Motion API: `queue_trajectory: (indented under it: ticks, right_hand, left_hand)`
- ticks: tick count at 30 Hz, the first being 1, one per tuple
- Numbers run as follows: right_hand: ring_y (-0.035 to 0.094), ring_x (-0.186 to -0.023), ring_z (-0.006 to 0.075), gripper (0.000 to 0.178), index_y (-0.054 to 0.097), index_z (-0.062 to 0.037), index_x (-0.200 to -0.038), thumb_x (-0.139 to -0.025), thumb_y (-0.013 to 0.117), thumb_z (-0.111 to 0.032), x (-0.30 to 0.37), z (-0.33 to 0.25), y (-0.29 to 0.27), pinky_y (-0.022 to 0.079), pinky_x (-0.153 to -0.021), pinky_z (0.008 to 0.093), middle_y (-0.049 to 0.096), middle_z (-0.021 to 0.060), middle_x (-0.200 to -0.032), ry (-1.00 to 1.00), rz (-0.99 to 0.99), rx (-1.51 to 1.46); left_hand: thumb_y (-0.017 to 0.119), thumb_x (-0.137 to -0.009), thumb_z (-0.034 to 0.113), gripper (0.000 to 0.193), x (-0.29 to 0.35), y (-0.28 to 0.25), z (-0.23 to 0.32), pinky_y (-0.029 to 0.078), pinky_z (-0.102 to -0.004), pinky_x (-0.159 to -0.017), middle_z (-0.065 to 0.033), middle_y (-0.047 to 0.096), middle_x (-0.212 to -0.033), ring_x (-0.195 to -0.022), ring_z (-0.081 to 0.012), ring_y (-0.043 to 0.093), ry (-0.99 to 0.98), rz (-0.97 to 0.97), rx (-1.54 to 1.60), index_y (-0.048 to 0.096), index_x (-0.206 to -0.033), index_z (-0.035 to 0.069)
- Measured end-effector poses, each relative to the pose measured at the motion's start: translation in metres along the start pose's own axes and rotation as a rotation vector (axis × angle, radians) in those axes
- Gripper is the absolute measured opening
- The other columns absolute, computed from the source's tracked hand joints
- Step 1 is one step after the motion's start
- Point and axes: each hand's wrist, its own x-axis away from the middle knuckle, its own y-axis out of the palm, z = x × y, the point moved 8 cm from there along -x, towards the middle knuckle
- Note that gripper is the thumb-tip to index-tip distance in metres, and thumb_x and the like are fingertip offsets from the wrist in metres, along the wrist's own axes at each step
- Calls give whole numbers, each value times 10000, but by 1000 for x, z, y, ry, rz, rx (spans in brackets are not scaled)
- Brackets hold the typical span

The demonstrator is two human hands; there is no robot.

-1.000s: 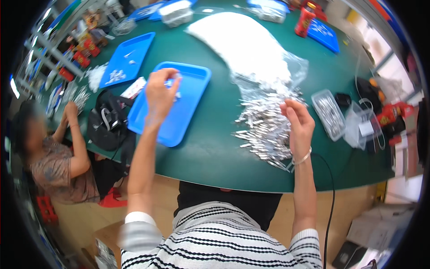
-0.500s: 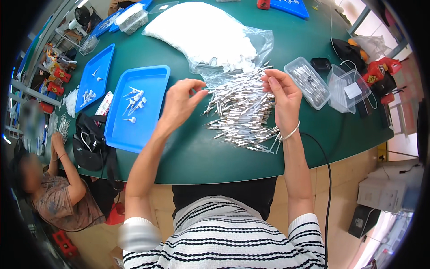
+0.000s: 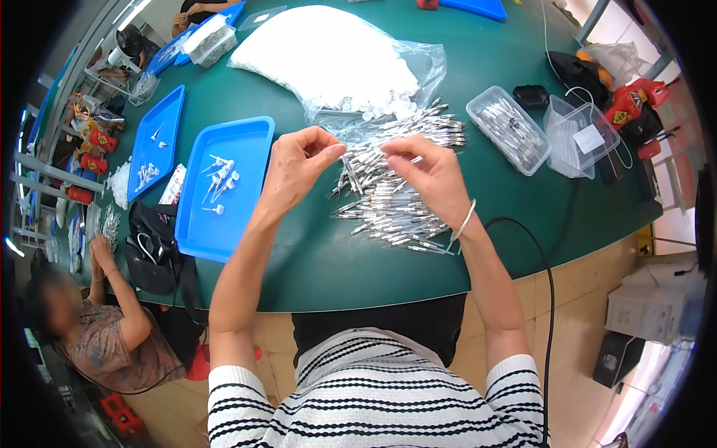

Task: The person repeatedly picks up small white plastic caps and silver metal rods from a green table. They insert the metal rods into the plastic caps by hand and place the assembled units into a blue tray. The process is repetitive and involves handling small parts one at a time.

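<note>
A heap of thin metal-tipped tubes lies on the green table in front of me. Over its left edge, my left hand is closed in a pinch of thumb and forefinger. Something slim seems to show at those fingertips, too small to name. My right hand hovers above the middle of the heap with thumb and fingers drawn together, pointing at the left hand; what they hold, if anything, is hidden. The two sets of fingertips are a short gap apart. Behind the heap, small white caps spill from a large clear bag.
Left of my hands, a blue tray holds several white-capped pieces; another blue tray lies beyond. A clear box of tubes and an emptier clear box stand right. A black bag and a seated co-worker are at left.
My right hand has moved left from the heap's upper right, toward the left hand. The left hand stays close to its former place, still pinching. The view has shifted slightly.
</note>
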Motion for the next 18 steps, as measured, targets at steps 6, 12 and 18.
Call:
queue_trajectory:
  ticks: [6, 12, 18]
  right_hand:
    - [593, -824, 123, 227, 703, -20, -1091, -880, 698, -102, 5, 2, 18, 474, -705, 283, 638, 65, -934, 20, -129, 60]
    - [601, -711, 62, 113, 682, 11, -965, -935, 676, -97, -5, 13, -19, 504, -657, 202, 668, 20, -834, 70, 131, -321]
    - [636, -730, 88, 156, 631, -19, -924, -926, 708, -154, -7, 17, -32, 535, -668, 230, 671, 42, -850, 1, 233, -445]
  left_hand:
    - [708, -882, 121, 108, 4, 31, 46, 417, -210, -606, 17, 658, -751, -675, -27, 521, 125, -166, -40, 710, -906, 15]
    - [690, -883, 134, 158, -57, 11, 1, 462, -244, -622, -44, 691, -744, -681, -66, 580, 164, 118, -135, 737, -992, 29]
    - [734, -816, 145, 122, -78, 47, -5, 524, -400, -694, -134, 711, -839, -772, -312, 683, 294, 167, -539, 707, -864, 36]
